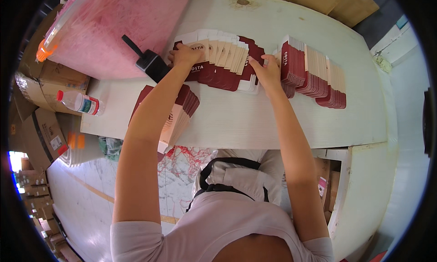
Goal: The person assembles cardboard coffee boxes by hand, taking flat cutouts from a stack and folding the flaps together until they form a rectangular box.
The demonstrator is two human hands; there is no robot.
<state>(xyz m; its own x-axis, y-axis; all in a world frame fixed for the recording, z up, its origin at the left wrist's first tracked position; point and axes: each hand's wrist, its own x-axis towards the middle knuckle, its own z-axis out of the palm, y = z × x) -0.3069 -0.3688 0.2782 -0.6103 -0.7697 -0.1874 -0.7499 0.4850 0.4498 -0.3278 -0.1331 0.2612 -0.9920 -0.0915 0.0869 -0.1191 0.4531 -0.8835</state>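
Note:
A fanned row of flat dark-red and cream cardboard sleeves (223,61) lies on the white table (273,120). My left hand (184,54) presses on the row's left end, fingers spread over the cards. My right hand (268,70) rests on the row's right end, fingertips touching the red edge. Just right of that hand stands another packed stack of the same sleeves (314,70). A third stack (180,114) leans at the table's near edge under my left forearm.
A black handled tool (150,59) lies left of the fanned row beside a large pink sheet (123,25). A plastic water bottle (79,102) lies at the left on cardboard boxes (43,125). Brown cardboard (327,0) sits at the far edge.

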